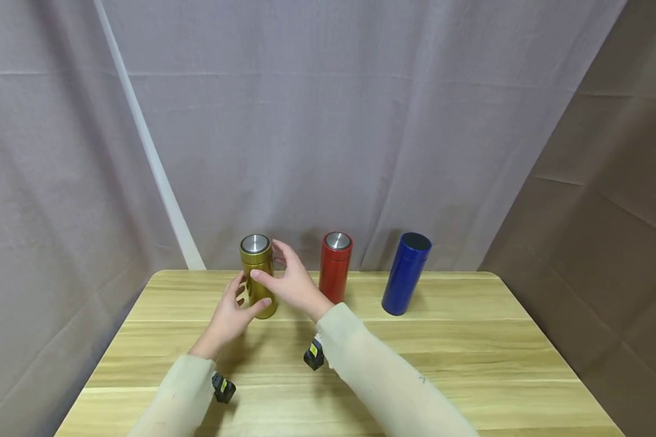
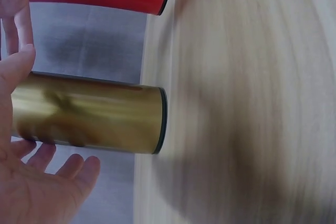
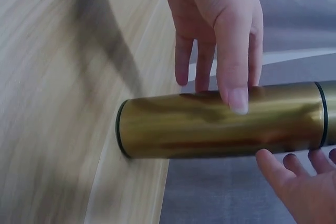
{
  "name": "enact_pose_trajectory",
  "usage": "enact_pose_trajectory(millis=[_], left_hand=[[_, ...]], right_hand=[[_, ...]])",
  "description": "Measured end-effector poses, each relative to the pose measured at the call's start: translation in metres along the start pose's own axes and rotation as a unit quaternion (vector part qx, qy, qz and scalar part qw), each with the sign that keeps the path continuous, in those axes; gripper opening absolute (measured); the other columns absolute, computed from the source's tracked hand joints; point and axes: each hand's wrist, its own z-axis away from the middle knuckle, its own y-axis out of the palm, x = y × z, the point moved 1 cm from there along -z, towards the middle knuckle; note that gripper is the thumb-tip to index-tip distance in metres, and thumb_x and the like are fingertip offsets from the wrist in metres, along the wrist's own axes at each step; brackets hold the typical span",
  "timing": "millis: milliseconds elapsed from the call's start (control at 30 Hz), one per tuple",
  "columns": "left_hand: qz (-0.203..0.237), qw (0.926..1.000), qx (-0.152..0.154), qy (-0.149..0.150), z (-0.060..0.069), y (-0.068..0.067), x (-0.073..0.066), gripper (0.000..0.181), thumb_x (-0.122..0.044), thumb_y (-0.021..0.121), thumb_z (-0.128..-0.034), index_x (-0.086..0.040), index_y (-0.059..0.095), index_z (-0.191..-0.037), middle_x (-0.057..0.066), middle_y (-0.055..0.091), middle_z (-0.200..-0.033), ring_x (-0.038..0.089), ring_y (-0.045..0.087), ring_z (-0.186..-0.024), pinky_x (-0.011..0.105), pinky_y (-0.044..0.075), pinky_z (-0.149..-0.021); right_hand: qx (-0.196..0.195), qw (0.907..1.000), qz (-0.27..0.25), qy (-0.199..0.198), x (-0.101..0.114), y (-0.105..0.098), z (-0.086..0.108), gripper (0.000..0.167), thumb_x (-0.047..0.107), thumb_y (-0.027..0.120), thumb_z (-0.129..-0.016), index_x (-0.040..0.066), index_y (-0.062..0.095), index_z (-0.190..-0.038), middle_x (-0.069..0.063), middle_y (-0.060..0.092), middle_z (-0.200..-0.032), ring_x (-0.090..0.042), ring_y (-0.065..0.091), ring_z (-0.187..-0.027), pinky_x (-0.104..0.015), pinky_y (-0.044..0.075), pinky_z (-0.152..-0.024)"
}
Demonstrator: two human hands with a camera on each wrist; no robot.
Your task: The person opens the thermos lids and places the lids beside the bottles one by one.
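A gold thermos with a silver lid top stands upright at the back left of the table. My left hand is low beside it, thumb in front and fingers along its left side. In the left wrist view, some fingers of this hand are spread apart from the thermos. Higher up, on the right side, my right hand curves loosely about the thermos, its thumb crossing the front. Gaps show between its fingers and the thermos in the right wrist view. Firm contact cannot be made out for either hand.
A red thermos stands behind my right wrist, its lower part partly hidden. Farther right is a blue thermos with a dark top. The wooden table meets a grey curtain at its back edge.
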Motion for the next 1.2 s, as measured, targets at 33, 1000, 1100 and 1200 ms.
enact_pose_trajectory(millis=[33, 1000, 1100, 1200], left_hand=[[0.001, 1.0, 0.0, 0.0, 0.001, 0.0, 0.0, 0.094, -0.034, 0.077, -0.0829, -0.003, 0.021, -0.151, 0.021, 0.026, -0.149, 0.044, 0.032, -0.133, 0.054, 0.033, -0.106], [-0.14, 0.9823, 0.049, 0.115, 0.034, 0.018, -0.031, 0.071, -0.041, 0.081, -0.0771, -0.02, 0.046, -0.135, -0.003, 0.055, -0.117, 0.014, 0.057, -0.097, 0.039, 0.049, -0.084], [-0.141, 0.9805, 0.056, 0.125, 0.043, 0.018, -0.039, 0.068, -0.041, 0.084, -0.0723, -0.023, 0.051, -0.129, -0.009, 0.058, -0.108, 0.009, 0.058, -0.088, 0.034, 0.05, -0.078], [-0.17, 0.9724, 0.057, 0.149, 0.051, 0.021, -0.045, 0.067, -0.044, 0.085, -0.0686, -0.024, 0.055, -0.125, -0.014, 0.058, -0.104, 0.004, 0.057, -0.081, 0.029, 0.05, -0.072]], right_hand=[[-0.005, 0.9999, 0.009, 0.001, 0.001, 0.001, 0.001, 0.086, 0.045, 0.075, -0.082, 0.015, 0.03, -0.15, -0.004, 0.043, -0.138, -0.021, 0.049, -0.123, -0.031, 0.049, -0.092], [-0.058, 0.9981, 0.01, 0.017, 0.02, -0.03, 0.07, 0.059, 0.043, 0.082, -0.074, 0.024, 0.056, -0.124, 0.009, 0.058, -0.113, -0.011, 0.058, -0.102, -0.034, 0.051, -0.083], [-0.027, 0.9994, -0.021, 0.002, 0.022, -0.039, 0.083, 0.056, 0.033, 0.082, -0.076, 0.023, 0.056, -0.124, 0.007, 0.06, -0.115, -0.013, 0.059, -0.103, -0.037, 0.05, -0.087], [0.009, 0.9987, -0.049, -0.012, 0.02, -0.05, 0.095, 0.056, 0.025, 0.08, -0.081, 0.019, 0.051, -0.128, 0.001, 0.06, -0.117, -0.016, 0.06, -0.105, -0.038, 0.05, -0.089]])
